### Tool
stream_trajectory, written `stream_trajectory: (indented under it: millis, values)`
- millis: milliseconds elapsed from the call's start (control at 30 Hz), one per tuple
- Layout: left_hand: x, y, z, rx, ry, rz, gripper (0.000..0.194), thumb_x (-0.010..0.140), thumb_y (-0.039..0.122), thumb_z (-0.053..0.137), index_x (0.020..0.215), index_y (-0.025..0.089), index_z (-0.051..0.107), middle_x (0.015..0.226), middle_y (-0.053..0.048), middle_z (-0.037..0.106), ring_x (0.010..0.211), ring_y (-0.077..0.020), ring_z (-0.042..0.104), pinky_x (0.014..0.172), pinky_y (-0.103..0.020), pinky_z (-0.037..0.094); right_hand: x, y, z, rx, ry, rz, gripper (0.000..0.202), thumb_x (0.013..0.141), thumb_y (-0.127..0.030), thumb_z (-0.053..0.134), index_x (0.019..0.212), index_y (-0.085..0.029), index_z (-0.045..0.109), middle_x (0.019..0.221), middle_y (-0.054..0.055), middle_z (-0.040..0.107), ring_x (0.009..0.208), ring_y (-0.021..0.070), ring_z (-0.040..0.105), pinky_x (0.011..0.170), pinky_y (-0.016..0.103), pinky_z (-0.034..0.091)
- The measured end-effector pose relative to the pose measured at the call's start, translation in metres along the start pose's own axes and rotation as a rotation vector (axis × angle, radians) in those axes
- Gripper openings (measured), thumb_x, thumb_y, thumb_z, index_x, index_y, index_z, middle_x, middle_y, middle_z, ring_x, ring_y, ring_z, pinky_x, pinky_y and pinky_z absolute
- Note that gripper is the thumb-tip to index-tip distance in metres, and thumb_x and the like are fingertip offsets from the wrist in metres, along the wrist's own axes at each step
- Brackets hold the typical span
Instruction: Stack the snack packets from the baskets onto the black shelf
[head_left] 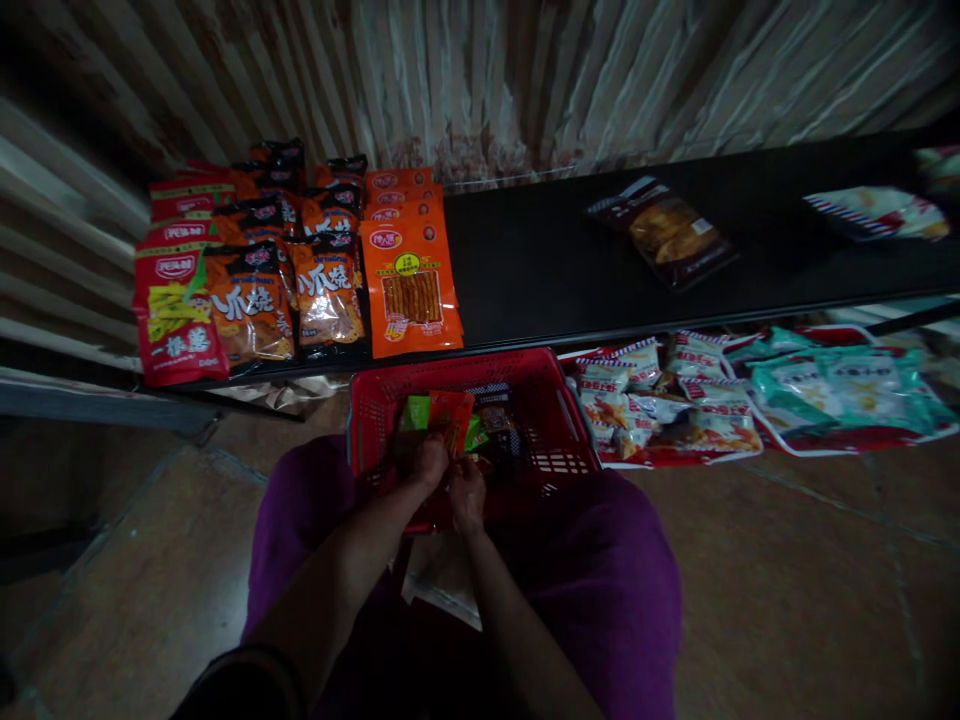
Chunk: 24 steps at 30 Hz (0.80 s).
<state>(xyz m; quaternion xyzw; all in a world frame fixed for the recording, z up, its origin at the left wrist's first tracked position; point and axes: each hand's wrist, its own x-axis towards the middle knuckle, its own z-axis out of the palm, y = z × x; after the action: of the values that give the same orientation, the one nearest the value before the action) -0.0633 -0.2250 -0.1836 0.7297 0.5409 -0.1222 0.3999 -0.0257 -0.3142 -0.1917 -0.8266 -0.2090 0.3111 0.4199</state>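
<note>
At twelve o'clock from left hand and right hand, the orange packet could be crumpled by squeezing (grips can't be told).

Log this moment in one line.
left hand: at orange packet; right hand: beside left hand; location: red shopping basket; black shelf: snack packets

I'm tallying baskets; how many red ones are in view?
3: the near basket, leftmost; a second basket to its right, holding white packs; a third basket farthest right, holding teal packs. Others may be hidden under the black shelf.
</note>
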Motion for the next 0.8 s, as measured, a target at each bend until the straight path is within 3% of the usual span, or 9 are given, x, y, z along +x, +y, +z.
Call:
stream_trajectory:
  millis: [133,233,400,600,800]
  values:
    - [-0.029,0.019,-0.016,-0.037,0.074,-0.035,0.031,0.089,0.013,0.038,0.110,0.008,0.060,0.104,-0.021,0.065,0.095,-0.0279,0.064,0.081,-0.034,0.047,-0.003,-0.001,-0.009,0.103,-0.041,0.046,0.049,0.078,-0.042,0.040,0.108,-0.013,0.065,0.096,0.013,0.071,0.088,0.0243,0.064,0.078,0.035,0.048]
    - [-0.052,0.030,-0.028,-0.085,0.165,-0.018,0.023,0.085,0.017,0.047,0.101,0.013,0.064,0.101,-0.016,0.067,0.093,-0.0267,0.064,0.081,-0.032,0.047,-0.001,0.002,-0.016,0.153,-0.081,0.045,0.062,0.077,-0.056,0.038,0.113,-0.011,0.062,0.108,0.017,0.068,0.100,0.0271,0.061,0.086,0.038,0.047]
    - [-0.091,0.035,-0.042,-0.221,0.317,0.059,0.020,0.083,0.015,0.047,0.093,0.013,0.065,0.094,-0.013,0.069,0.087,-0.0210,0.064,0.080,-0.029,0.046,-0.008,-0.015,-0.030,0.250,-0.185,-0.113,0.073,0.074,-0.073,0.036,0.105,-0.016,0.068,0.118,0.015,0.064,0.119,0.0291,0.052,0.103,0.043,0.037]
    - [-0.120,0.032,-0.061,-0.485,0.432,0.087,0.019,0.080,0.012,0.047,0.076,0.017,0.065,0.084,-0.012,0.068,0.083,-0.0214,0.062,0.079,-0.031,0.044,-0.057,-0.063,-0.057,0.359,-0.284,-0.177,0.062,0.077,-0.068,0.046,0.114,-0.022,0.066,0.125,0.010,0.062,0.127,0.0270,0.047,0.111,0.046,0.029]
    - [-0.131,0.032,-0.083,-0.829,0.442,0.129,0.010,0.072,0.019,0.060,0.063,0.020,0.065,0.071,-0.010,0.066,0.084,-0.0255,0.064,0.073,-0.033,0.046,-0.082,-0.079,-0.081,0.255,-0.345,-0.409,0.069,0.068,-0.054,0.069,0.128,-0.026,0.054,0.136,0.006,0.053,0.133,0.0255,0.040,0.113,0.045,0.025]
